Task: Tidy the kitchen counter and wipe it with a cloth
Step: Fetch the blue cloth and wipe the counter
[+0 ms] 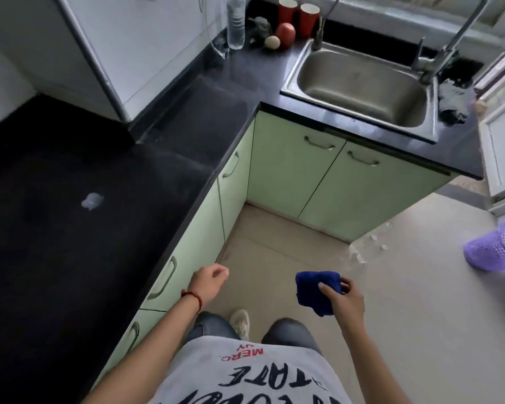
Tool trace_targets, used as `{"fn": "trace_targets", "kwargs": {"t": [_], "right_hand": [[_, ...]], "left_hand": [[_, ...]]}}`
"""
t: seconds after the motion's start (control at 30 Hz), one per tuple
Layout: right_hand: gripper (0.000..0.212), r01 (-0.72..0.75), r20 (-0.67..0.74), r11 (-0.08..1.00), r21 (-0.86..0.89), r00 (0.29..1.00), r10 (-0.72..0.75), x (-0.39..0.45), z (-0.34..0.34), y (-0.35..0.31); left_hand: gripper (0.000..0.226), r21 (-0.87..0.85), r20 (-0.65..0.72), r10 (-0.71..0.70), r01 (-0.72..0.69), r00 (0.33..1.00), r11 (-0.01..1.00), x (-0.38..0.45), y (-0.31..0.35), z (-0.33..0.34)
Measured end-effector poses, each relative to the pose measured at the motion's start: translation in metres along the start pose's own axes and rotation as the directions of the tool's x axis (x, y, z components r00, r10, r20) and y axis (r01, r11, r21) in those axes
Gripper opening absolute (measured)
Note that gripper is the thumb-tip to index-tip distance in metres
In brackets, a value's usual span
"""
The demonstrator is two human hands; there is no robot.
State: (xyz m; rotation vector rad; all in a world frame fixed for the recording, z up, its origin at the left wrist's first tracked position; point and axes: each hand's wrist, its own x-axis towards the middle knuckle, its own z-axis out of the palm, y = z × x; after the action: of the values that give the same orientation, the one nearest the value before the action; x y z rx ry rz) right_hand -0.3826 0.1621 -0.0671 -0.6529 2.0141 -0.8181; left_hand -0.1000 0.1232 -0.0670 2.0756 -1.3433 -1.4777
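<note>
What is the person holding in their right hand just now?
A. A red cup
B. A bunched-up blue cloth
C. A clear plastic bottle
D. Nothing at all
B: the right hand grips a bunched-up blue cloth out over the floor, while the clear bottle and the red cups stand on the counter near the sink.

**Surfaces and finishes around the hands**

The right hand (pixel 343 301) grips a deep-blue, nappy soft cloth (pixel 317 290). Left of the left hand (pixel 209 282) lies the black speckled stone-like counter (pixel 70 258), dull with a faint sheen. Far ahead of both hands sits the brushed stainless-steel sink (pixel 359 83), satin-smooth. Between hands and sink, pale-green cabinet doors (pixel 289 170) look smooth and matt, with metal handles.
</note>
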Motion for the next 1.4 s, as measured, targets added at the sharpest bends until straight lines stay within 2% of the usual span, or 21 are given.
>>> {"fn": "trace_targets", "kwargs": {"t": [0.13, 0.27, 0.37, 0.43, 0.5, 0.6, 0.7, 0.8, 0.9, 1.0, 1.07, 1.13, 1.2, 1.27, 1.33, 1.4], "right_hand": [[0.037, 0.052, 0.085, 0.999, 0.002, 0.995, -0.052, 0.026, 0.021, -0.043], [0.03, 0.152, 0.175, 0.988, 0.001, 0.973, -0.15, 0.058, 0.055, -0.102], [0.031, 0.227, 0.266, 0.974, -0.017, 0.94, -0.215, 0.079, 0.09, -0.153], [0.032, 0.282, 0.363, 0.959, -0.025, 0.897, -0.254, 0.089, 0.117, -0.189], [0.032, 0.345, 0.466, 0.938, -0.029, 0.835, -0.293, 0.093, 0.145, -0.223], [0.029, 0.449, 0.613, 0.893, -0.032, 0.715, -0.337, 0.094, 0.188, -0.265], [0.03, 0.537, 0.749, 0.842, -0.047, 0.576, -0.326, 0.087, 0.233, -0.29], [0.032, 0.602, 0.866, 0.795, -0.073, 0.434, -0.25, 0.067, 0.274, -0.299], [0.037, 0.678, 0.936, 0.73, -0.084, 0.304, -0.176, 0.041, 0.315, -0.296], [0.045, 0.727, 0.964, 0.683, -0.074, 0.228, -0.137, 0.017, 0.348, -0.289], [0.047, 0.796, 0.972, 0.601, -0.071, 0.192, -0.139, 0.003, 0.364, -0.284], [0.05, 0.922, 0.972, 0.381, -0.073, 0.151, -0.179, -0.006, 0.372, -0.275], [0.055, 0.992, 0.944, 0.102, -0.071, 0.1, -0.314, -0.01, 0.373, -0.266], [0.059, 0.998, 0.891, -0.045, -0.034, 0.01, -0.454, -0.011, 0.37, -0.259], [0.058, 0.99, 0.902, -0.137, 0.04, -0.095, -0.421, -0.009, 0.37, -0.249], [0.065, 0.97, 0.955, -0.241, 0.041, -0.109, -0.275, -0.006, 0.37, -0.235]], "left_hand": [[0.021, -0.04, -0.096, 0.072, -0.076, 0.993, 0.996, 0.029, 0.047, -0.026], [0.019, -0.11, -0.242, 0.094, -0.123, 0.966, 0.986, 0.045, 0.067, -0.051], [0.02, -0.11, -0.401, 0.079, -0.133, 0.913, 0.985, 0.05, 0.065, -0.068], [0.024, -0.104, -0.53, 0.045, -0.118, 0.847, 0.988, 0.051, 0.053, -0.078], [0.036, -0.074, -0.648, -0.005, -0.057, 0.762, 0.996, 0.049, 0.038, -0.087], [0.05, -0.022, -0.773, -0.099, 0.13, 0.626, 0.991, 0.046, 0.009, -0.093], [0.055, -0.081, -0.79, -0.263, 0.331, 0.554, 0.94, 0.039, -0.013, -0.092], [0.046, -0.133, -0.807, -0.37, 0.469, 0.46, 0.873, 0.031, -0.023, -0.089], [0.047, -0.194, -0.787, -0.462, 0.547, 0.409, 0.814, 0.021, -0.029, -0.088], [0.052, -0.203, -0.76, -0.509, 0.598, 0.403, 0.776, 0.016, -0.038, -0.091], [0.06, -0.19, -0.739, -0.527, 0.622, 0.419, 0.76, 0.012, -0.045, -0.094], [0.069, -0.172, -0.719, -0.54, 0.641, 0.438, 0.748, 0.006, -0.053, -0.098], [0.074, -0.143, -0.717, -0.525, 0.641, 0.458, 0.754, 0.002, -0.059, -0.1], [0.073, -0.12, -0.723, -0.506, 0.636, 0.471, 0.762, 0.0, -0.064, -0.102], [0.069, -0.11, -0.73, -0.494, 0.631, 0.473, 0.768, -0.002, -0.068, -0.103], [0.066, -0.109, -0.734, -0.484, 0.621, 0.477, 0.777, -0.003, -0.069, -0.102]]}}
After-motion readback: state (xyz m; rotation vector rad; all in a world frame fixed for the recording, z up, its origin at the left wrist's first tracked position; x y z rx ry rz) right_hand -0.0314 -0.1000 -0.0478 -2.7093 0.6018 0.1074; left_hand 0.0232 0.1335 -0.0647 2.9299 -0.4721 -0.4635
